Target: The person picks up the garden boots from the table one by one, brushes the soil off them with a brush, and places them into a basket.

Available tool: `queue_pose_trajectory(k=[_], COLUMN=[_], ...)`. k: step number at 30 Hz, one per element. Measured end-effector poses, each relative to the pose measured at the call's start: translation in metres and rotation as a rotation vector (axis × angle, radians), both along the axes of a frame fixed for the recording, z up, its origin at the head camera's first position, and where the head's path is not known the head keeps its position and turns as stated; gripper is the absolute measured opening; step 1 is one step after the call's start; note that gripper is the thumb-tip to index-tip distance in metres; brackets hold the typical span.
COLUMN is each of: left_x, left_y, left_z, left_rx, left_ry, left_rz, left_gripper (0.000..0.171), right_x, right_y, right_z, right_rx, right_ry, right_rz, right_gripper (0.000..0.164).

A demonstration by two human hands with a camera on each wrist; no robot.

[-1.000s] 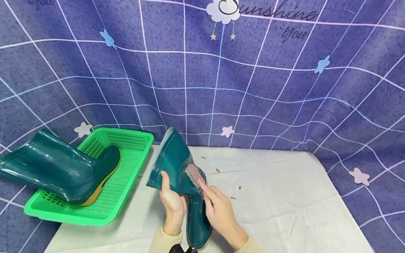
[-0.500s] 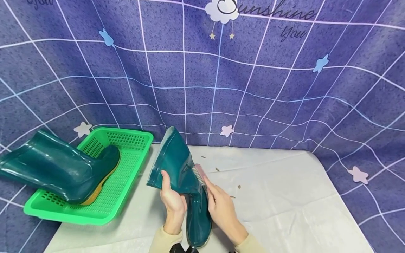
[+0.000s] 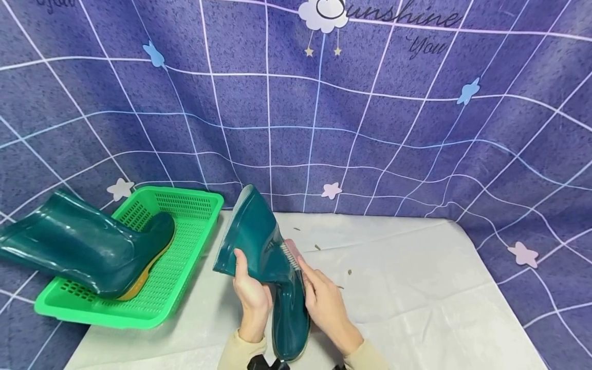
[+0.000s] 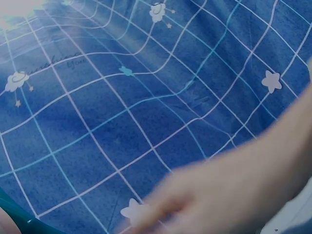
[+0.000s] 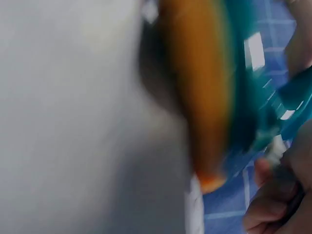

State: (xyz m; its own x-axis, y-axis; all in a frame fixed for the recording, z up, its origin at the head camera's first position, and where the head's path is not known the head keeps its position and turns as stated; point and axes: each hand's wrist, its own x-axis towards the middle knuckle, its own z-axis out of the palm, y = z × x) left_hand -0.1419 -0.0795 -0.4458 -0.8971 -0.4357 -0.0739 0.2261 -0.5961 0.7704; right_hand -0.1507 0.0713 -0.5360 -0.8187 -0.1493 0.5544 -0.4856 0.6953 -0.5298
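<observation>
A dark green rubber boot (image 3: 291, 324) stands tilted on the table, its shaft leaning up and left. My left hand (image 3: 252, 295) grips the shaft near the top opening, thumb on the outer face and the other fingers hidden beneath. In my right hand (image 3: 326, 306) is a scrubbing brush with a pink back (image 3: 293, 249), its pale bristles against the shaft's right side by the ankle. The right wrist view, blurred, shows the boot's orange-brown sole (image 5: 200, 87) and the curled fingers (image 5: 268, 209) of my right hand.
A second green boot (image 3: 83, 246) lies across a green plastic basket (image 3: 194, 280) on the left, its shaft hanging over the rim. Several small brown bits (image 3: 349, 272) are scattered on the white tablecloth (image 3: 416, 288). A blue-purple curtain (image 3: 296, 113) with grid lines hangs behind.
My right hand has moved the brush slightly right, from the face of the boot's shaft to its right edge. The left hand keeps its grip and the boot stays nearly still.
</observation>
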Motion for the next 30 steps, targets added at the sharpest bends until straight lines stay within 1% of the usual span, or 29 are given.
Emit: queue_pose_trajectory(k=[2, 4, 6, 8, 11, 12, 13, 14, 17, 18, 20, 21, 23, 25, 27, 29, 30], left_x=[-0.001, -0.001, -0.001, 0.0, 0.0, -0.001, -0.001, -0.001, -0.001, -0.002, -0.001, -0.002, -0.002, -0.002, -0.003, -0.003, -0.003], left_y=[-0.002, -0.004, -0.005, -0.005, -0.004, -0.004, -0.004, -0.004, -0.004, -0.005, -0.005, -0.005, -0.005, -0.005, -0.005, -0.005, -0.005], left_z=[0.0, -0.001, -0.001, -0.001, 0.0, 0.0, 0.0, 0.0, 0.0, 0.0, 0.001, 0.001, 0.001, 0.002, 0.001, 0.001, 0.001], left_rx=[0.02, 0.028, 0.027, 0.022, 0.01, 0.007, 0.009, 0.009, 0.013, 0.014, 0.01, 0.012, 0.01, 0.009, 0.014, 0.017, 0.015], left_ry=[-0.018, -0.034, -0.044, -0.043, -0.027, -0.021, -0.016, -0.01, -0.014, -0.014, -0.012, -0.013, -0.007, -0.001, -0.005, -0.006, -0.008], left_rz=[0.009, 0.009, -0.001, -0.003, -0.003, 0.0, 0.005, 0.008, 0.015, 0.016, 0.013, 0.012, 0.011, 0.009, 0.016, 0.024, 0.028], left_gripper=[0.071, 0.07, 0.071, 0.07, 0.069, 0.068, 0.067, 0.067, 0.064, 0.063, 0.063, 0.063, 0.063, 0.064, 0.064, 0.062, 0.061], right_x=[-0.002, -0.004, -0.006, -0.007, -0.008, -0.008, -0.009, -0.009, -0.008, -0.008, -0.008, -0.007, -0.008, -0.008, -0.008, -0.007, -0.007], right_y=[0.005, 0.011, 0.014, 0.013, 0.01, 0.01, 0.011, 0.012, 0.019, 0.021, 0.025, 0.025, 0.025, 0.023, 0.022, 0.023, 0.023], right_z=[-0.005, -0.008, -0.009, -0.009, -0.009, -0.01, -0.01, -0.01, -0.007, -0.006, -0.001, 0.001, 0.004, 0.006, 0.006, 0.005, 0.004], right_rx=[0.036, 0.049, 0.045, 0.02, 0.036, 0.045, 0.056, 0.076, 0.12, 0.123, 0.113, 0.096, 0.068, 0.062, 0.082, 0.109, 0.117], right_ry=[-0.065, -0.119, -0.125, -0.076, 0.006, 0.01, -0.006, -0.036, -0.141, -0.163, -0.168, -0.162, -0.151, -0.175, -0.205, -0.24, -0.248], right_rz=[-0.074, -0.124, -0.151, -0.117, -0.06, -0.039, -0.029, -0.036, -0.126, -0.158, -0.201, -0.202, -0.158, -0.087, -0.05, -0.06, -0.079], right_gripper=[0.043, 0.042, 0.042, 0.044, 0.047, 0.048, 0.049, 0.048, 0.046, 0.045, 0.042, 0.041, 0.038, 0.039, 0.041, 0.042, 0.044])
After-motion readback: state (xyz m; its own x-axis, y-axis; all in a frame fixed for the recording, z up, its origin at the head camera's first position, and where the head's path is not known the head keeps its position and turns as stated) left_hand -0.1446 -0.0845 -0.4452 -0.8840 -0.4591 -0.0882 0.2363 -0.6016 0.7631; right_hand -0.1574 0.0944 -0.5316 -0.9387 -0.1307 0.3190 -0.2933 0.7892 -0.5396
